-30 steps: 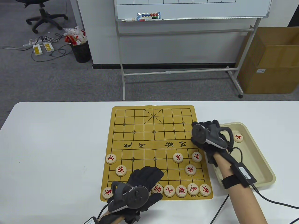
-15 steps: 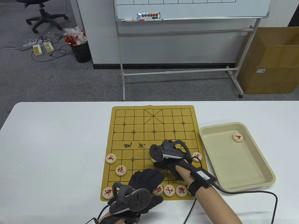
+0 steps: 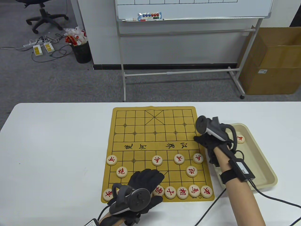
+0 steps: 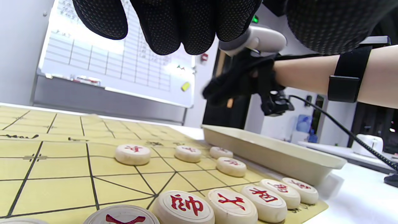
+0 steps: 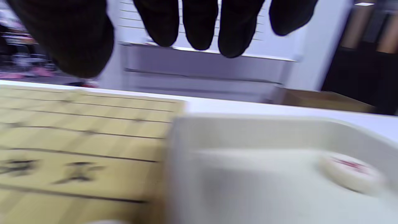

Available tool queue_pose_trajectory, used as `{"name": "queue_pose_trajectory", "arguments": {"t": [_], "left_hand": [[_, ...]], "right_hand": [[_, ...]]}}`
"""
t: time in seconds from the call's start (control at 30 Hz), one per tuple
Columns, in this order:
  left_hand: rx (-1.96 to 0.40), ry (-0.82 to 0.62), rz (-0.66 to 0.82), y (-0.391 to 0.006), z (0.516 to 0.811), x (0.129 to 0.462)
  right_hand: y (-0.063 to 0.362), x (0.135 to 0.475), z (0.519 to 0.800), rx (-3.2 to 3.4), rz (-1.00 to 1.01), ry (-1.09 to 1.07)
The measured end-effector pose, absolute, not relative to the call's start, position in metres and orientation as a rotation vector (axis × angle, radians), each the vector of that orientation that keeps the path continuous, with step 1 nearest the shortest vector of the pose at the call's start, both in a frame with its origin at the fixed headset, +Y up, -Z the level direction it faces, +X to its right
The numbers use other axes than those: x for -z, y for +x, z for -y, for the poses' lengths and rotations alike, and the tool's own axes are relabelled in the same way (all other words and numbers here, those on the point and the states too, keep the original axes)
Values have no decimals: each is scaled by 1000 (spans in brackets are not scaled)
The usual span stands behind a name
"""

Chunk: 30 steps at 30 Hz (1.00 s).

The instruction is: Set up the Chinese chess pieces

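Observation:
The yellow board point(image 3: 141, 122) carries red-marked wooden pieces on its near half. A back row point(image 3: 182, 192) runs along the near edge, with two cannons and several soldiers in front. One soldier point(image 3: 157, 160) stands near the middle; it also shows in the left wrist view point(image 4: 132, 154). A single piece point(image 3: 240, 139) lies in the beige tray point(image 3: 270, 183), seen also in the right wrist view point(image 5: 351, 172). My right hand point(image 3: 202, 140) hovers over the tray's left edge, fingers spread and empty. My left hand point(image 3: 150, 177) rests open over the board's near edge, hiding part of the back row.
The tray sits just right of the board on the white table point(image 3: 58, 146). My right arm's cable point(image 3: 270, 200) trails across the table at the near right. A whiteboard stand point(image 3: 178, 73) and a cardboard box point(image 3: 272, 63) stand on the floor beyond.
My right hand came from the tray to the board's middle, left a soldier there, and has moved back right to the tray's edge. My left hand has stayed in place.

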<state>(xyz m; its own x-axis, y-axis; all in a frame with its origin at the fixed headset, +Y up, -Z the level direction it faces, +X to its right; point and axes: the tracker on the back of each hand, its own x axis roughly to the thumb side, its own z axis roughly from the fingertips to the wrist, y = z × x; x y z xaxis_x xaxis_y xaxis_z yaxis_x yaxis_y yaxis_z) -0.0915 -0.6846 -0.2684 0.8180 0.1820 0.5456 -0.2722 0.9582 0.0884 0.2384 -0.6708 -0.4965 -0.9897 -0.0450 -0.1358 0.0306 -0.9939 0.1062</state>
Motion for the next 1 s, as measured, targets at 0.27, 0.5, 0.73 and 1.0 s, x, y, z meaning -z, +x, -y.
{"name": "queue_pose_trajectory", "arguments": {"t": [0.27,0.5,0.73,1.0], "left_hand": [[-238,152,551,-94,686,273],[-246,134,556,-93,686,274],[-247,133,557,-93,687,274],[-247,133,553,-94,687,275]], "right_hand": [[330,501,730,2968,441,623],[330,509,748,2912,471,631],[324,514,742,2869,230,678],[325,513,753,2837,247,675]]}}
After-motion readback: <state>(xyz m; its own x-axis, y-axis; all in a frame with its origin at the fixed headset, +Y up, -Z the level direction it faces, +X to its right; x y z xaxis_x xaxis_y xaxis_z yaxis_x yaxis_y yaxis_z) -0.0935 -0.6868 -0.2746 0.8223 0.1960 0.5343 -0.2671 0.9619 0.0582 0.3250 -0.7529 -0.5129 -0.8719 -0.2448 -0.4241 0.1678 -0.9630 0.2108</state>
